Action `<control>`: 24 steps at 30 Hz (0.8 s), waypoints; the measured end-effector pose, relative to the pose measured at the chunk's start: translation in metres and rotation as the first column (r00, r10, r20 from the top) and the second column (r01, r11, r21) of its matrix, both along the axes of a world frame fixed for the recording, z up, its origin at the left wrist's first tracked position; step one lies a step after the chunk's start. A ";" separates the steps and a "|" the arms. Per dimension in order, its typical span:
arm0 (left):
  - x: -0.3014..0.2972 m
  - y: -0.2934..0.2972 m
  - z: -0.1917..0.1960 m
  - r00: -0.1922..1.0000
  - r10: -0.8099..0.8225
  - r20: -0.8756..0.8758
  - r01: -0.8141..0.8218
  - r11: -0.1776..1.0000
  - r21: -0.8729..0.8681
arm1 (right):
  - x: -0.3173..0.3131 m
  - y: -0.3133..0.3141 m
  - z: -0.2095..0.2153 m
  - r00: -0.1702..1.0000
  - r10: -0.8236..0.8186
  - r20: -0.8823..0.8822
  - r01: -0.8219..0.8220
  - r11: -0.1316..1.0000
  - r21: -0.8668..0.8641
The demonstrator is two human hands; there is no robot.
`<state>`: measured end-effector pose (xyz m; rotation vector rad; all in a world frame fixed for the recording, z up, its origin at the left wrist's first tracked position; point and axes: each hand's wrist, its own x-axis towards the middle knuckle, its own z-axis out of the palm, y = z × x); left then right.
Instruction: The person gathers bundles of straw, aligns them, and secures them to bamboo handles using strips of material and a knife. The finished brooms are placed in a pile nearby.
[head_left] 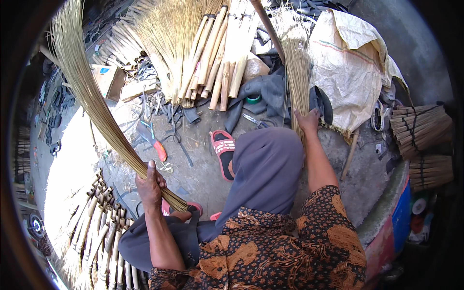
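My left hand (151, 187) is closed around the lower part of a long bundle of straw bristles (99, 106). The bundle slants up to the far left, and its tied-looking butt end pokes out below my fist. On the other side, my right hand (308, 122) grips a second straw bundle (296, 65) near its lower end, beside my raised knee. That bundle stands nearly upright, its tips pointing away from me. A knife with a red handle (160, 151) lies on the floor between my left hand and the far piles.
Bamboo handles (212, 58) and loose straw (166, 41) are heaped at the far side. Bamboo-handled brush bundles (99, 232) lie near left. A white sack (343, 72) stands far right, with tied bundles (420, 130) beyond. Green tape (253, 99) and dark cloth scraps (263, 89) lie ahead.
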<state>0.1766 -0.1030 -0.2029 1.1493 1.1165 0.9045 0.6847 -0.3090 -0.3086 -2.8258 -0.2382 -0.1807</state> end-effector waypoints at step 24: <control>0.012 -0.022 -0.062 0.991 -0.079 -0.109 0.121 0.882 0.456 | -0.393 0.183 0.098 0.026 0.995 0.101 -0.374 -0.085 0.924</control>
